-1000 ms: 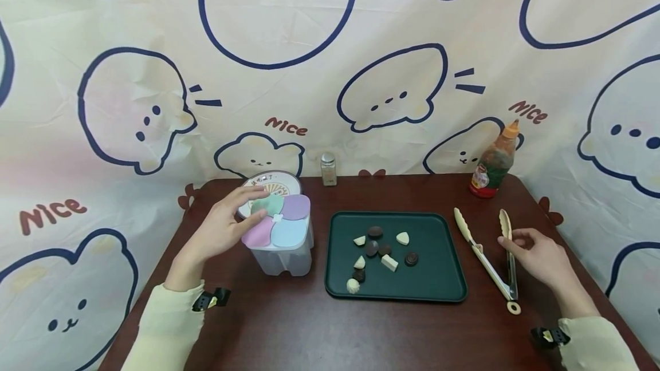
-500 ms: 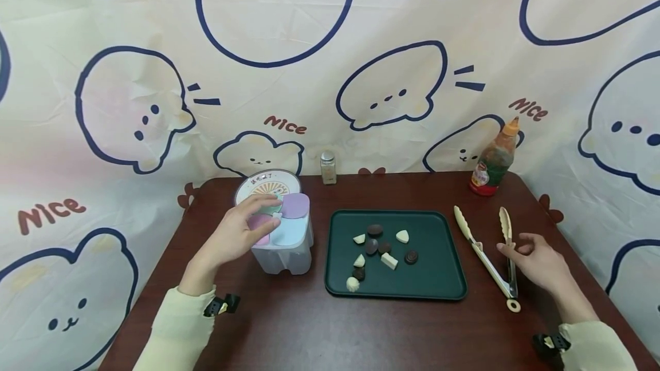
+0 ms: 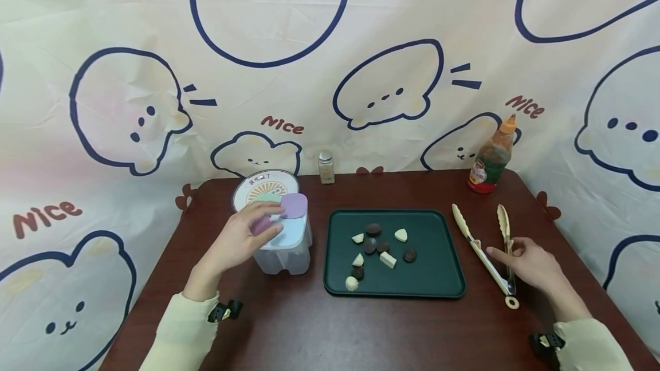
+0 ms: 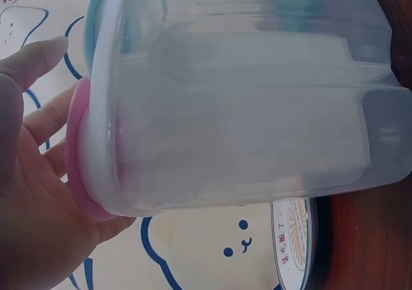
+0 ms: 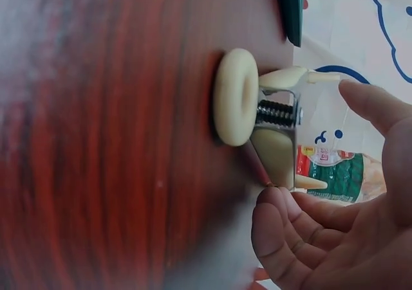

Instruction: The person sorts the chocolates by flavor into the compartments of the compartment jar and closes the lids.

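My left hand (image 3: 239, 239) hovers at the lids of a clear plastic divided container (image 3: 285, 257), thumb and fingers spread apart. Its flaps are green, purple, pink and blue. In the left wrist view the fingers lie behind the pink flap (image 4: 78, 152), and the thumb stands off the lid. On the right, my right hand (image 3: 533, 262) is at the spread tongs (image 3: 492, 271), which have metal arms, cream tips and a ring at the end. The right wrist view shows its fingertips touching beside one tong arm, near the cream ring (image 5: 225, 103), with the thumb held apart.
Between the hands lies a dark green tray (image 3: 438, 279) with several dark and white pieces on it. Behind the container leans a white round plate (image 3: 258, 179). A small shaker (image 3: 326, 169) and a sauce bottle (image 3: 487, 165) stand along the back edge, before a patterned cloth.
My left hand has shifted right and slightly down across the container's lids, uncovering part of the plate behind. The right hand stays by the tongs, its fingers moved slightly.
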